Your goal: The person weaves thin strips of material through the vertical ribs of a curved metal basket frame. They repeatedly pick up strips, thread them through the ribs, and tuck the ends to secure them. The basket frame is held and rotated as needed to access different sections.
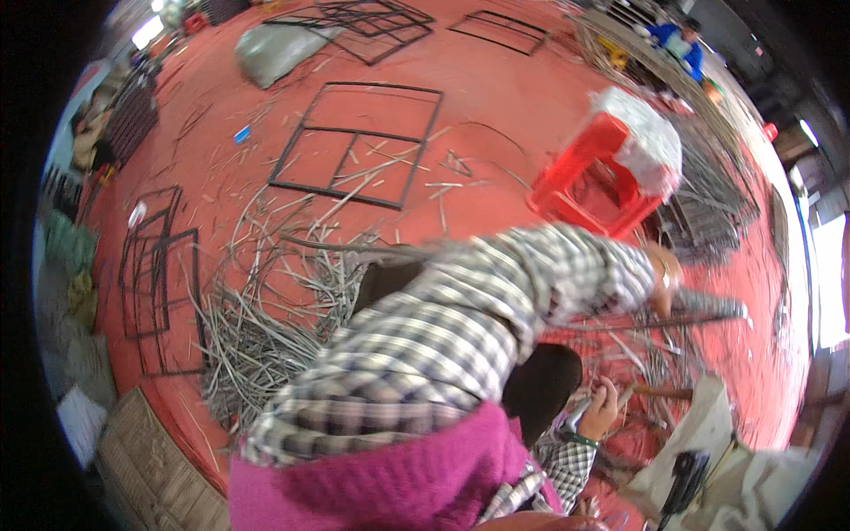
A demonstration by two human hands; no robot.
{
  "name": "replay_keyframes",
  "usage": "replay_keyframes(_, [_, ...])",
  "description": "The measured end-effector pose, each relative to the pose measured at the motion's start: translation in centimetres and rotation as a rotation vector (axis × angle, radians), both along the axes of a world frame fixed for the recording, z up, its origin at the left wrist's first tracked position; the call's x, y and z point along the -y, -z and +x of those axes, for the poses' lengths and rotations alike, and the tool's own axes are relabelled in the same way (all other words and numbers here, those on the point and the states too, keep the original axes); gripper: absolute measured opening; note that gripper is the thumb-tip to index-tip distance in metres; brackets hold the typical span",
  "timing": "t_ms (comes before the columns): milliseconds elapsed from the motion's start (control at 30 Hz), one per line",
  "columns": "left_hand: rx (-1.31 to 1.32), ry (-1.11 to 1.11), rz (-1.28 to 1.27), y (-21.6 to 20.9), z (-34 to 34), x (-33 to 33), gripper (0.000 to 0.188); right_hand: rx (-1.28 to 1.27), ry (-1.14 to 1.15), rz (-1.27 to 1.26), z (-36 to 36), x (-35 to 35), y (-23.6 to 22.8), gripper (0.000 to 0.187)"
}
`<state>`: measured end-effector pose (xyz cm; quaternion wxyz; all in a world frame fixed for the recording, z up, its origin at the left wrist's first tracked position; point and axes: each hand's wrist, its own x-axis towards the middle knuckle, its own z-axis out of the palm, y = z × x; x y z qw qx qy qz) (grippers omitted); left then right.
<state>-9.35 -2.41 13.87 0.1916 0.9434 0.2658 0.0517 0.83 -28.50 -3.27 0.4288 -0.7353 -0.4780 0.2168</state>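
Observation:
My left arm, in a black-and-white checked sleeve, reaches across to the right. My left hand (664,273) is bent downward at its end, beside a grey, tapered bundle (708,305); blur hides whether the fingers grip it. Lower down, my right hand (601,411), with a green bangle at the wrist, has its fingers curled together. Something thin and pale seems to be in them, too small to make out. Just right of these fingers lies a brown wooden handle (664,390). Loose grey strips (633,354) lie on the floor between the hands.
A red plastic stool (580,168) with a whitish wrapped seat stands ahead. Dark rectangular frames (403,177) lie on the red floor. Grey strips (266,345) are heaped left of me. Pale cloth (704,425) is at lower right. Another person (682,49) is at far right.

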Motion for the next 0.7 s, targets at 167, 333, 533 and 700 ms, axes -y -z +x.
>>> replay_keyframes(167, [0.25, -0.099, 0.116, -4.6, -12.5, -2.6, 0.05, -0.105, -0.151, 0.019, -3.2, 1.5, -2.2, 0.019])
replay_keyframes(333, [0.653, -0.42, 0.095, -10.2, -26.7, 1.1, 0.039, -0.185, -0.405, 0.054, -9.5, -1.1, -7.8, 0.018])
replay_keyframes(533, [1.289, -0.712, -0.298, -10.2, -34.6, 6.2, 0.027, -0.021, -0.876, 0.344, -20.0, -3.8, -12.8, 0.051])
replay_keyframes(700, [1.24, -0.883, -0.574, -2.7, -37.2, 8.0, 0.029, 0.338, -0.842, 0.187, -24.8, -1.0, -11.1, 0.091])
